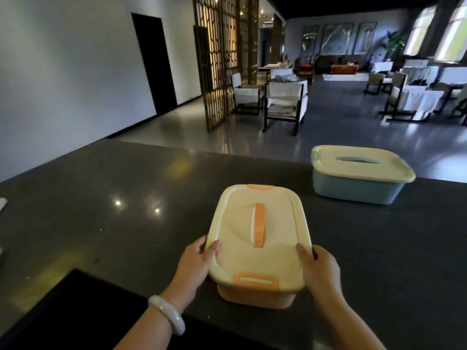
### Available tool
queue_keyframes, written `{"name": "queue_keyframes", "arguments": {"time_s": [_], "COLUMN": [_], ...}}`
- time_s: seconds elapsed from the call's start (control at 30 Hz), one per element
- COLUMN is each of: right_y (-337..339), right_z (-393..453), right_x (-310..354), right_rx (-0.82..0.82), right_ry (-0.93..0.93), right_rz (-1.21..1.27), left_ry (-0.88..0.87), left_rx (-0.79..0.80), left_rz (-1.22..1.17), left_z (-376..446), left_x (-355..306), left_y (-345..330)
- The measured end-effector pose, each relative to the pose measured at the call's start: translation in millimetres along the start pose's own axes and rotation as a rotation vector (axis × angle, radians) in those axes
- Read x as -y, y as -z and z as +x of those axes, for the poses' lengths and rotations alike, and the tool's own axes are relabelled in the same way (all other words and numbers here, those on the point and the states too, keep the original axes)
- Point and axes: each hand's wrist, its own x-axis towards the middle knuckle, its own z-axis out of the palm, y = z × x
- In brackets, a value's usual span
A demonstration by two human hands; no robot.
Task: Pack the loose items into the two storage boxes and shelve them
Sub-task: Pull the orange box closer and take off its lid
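Observation:
An orange storage box (pixel 255 298) with a cream lid (pixel 257 251) and an orange handle sits on the dark counter (pixel 113 210) right in front of me. My left hand (pixel 195 261) grips the lid's left edge, thumb on top. On the opposite edge my right hand (pixel 319 270) grips it the same way. The lid is on and its near orange clip faces me. A blue storage box (pixel 358 186) with a cream lid and blue handle stands at the counter's far right edge, closed, untouched.
A black recessed panel (pixel 70 311) lies in the counter at the near left. Beyond the counter's far edge is a grey floor with white-covered chairs (pixel 284 102), a wooden lattice screen (pixel 219 59) and more tables at the right.

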Motion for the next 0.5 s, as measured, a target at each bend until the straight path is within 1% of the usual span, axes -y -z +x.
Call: {"name": "queue_keyframes", "arguments": {"time_s": [0.1, 0.17, 0.27, 0.3, 0.33, 0.4, 0.43, 0.47, 0.5], "right_y": [-26.3, -36.4, -39.0, -36.8, -34.2, -28.2, -28.1, -29.6, -32.7], "right_z": [-0.4, 3.8, 9.4, 10.0, 9.7, 5.2, 1.0, -3.5, -9.3], "right_x": [15.7, 20.9, 26.0, 26.0, 26.9, 32.9, 37.9, 43.3, 47.9], "right_rx": [0.074, 0.109, 0.172, 0.174, 0.133, 0.021, 0.042, 0.142, 0.283], "right_ry": [0.062, 0.06, 0.05, 0.076, 0.142, 0.347, 0.446, 0.528, 0.606], "right_rz": [-0.018, -0.032, -0.103, -0.164, -0.262, -0.459, -0.489, -0.509, -0.535], "left_ry": [0.006, -0.001, -0.004, -0.009, -0.016, -0.017, -0.028, -0.06, -0.113], "left_rx": [-0.044, -0.057, -0.056, -0.059, -0.059, -0.064, -0.08, -0.099, -0.115], "left_rz": [-0.003, -0.002, 0.034, 0.071, 0.133, 0.32, 0.406, 0.459, 0.493], "left_z": [14.5, 23.5, 31.5, 32.6, 33.7, 40.5, 44.8, 48.5, 51.9], "left_x": [10.6, 14.3, 16.4, 15.4, 13.4, 9.5, 8.3, 6.1, 2.3], "left_y": [25.9, 34.8, 39.1, 40.0, 41.2, 42.8, 44.1, 44.5, 43.9]}}
